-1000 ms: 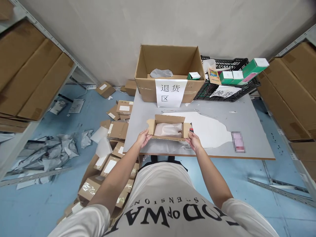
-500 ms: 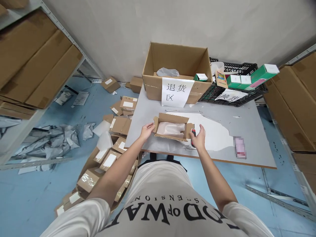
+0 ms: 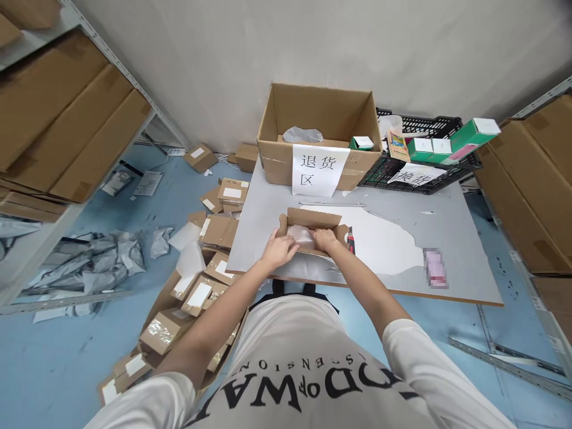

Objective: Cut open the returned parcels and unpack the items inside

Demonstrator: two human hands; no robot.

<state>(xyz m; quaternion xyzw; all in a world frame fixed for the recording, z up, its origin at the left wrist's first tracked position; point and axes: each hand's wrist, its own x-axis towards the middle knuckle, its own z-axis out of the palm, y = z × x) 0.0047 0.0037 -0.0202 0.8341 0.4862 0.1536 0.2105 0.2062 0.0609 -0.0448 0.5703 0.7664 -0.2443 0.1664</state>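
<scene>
A small open cardboard box [image 3: 310, 218] sits near the front edge of the grey table [image 3: 456, 238]. Inside it lies a pale packet [image 3: 298, 233] wrapped in plastic. Both hands reach into the box from the front. My left hand [image 3: 279, 250] is over the front left wall, fingers curled on the packet. My right hand [image 3: 325, 238] is inside the box on the packet's right part. A red and black utility knife [image 3: 351, 241] lies on the table, touching the box's right side.
A large open carton [image 3: 319, 128] with a paper sign stands at the table's back, a black crate [image 3: 417, 179] with green-white boxes beside it. A pink object [image 3: 435, 268] lies at right. Small parcels [image 3: 214, 238] and grey bags [image 3: 89, 262] litter the floor at left. Shelves of flat cardboard flank both sides.
Both hands left the box's side flaps and went inside the box onto the packet. The knife, earlier by my right hand, now lies on the table.
</scene>
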